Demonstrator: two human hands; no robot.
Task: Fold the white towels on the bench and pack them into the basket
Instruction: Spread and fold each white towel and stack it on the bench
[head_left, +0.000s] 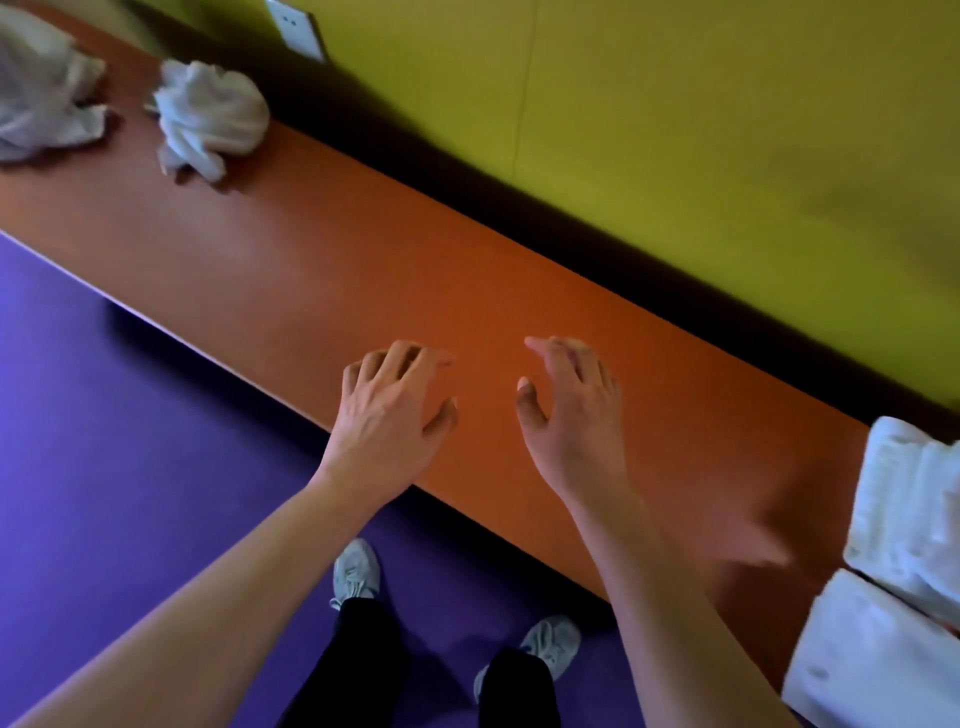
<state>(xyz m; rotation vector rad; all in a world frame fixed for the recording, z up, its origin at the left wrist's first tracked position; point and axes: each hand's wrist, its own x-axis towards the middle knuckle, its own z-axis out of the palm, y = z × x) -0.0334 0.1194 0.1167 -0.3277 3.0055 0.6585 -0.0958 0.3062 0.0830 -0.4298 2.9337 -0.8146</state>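
Both hands are hovering empty over the orange counter, left hand and right hand with fingers spread and loosely bent. Best to be reaching left for the nearer crumpled towel, then spreading it flat; folded towels are lying far right.

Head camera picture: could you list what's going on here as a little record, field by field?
Surface: long orange wooden bench along a yellow-green wall
Unfolded: two crumpled white towels, one at the far left end, another partly out of frame
Folded: two folded white towels at the right end
Hands: left hand and right hand over the bare bench, fingers relaxed, holding nothing
Basket: not visible
Floor: purple
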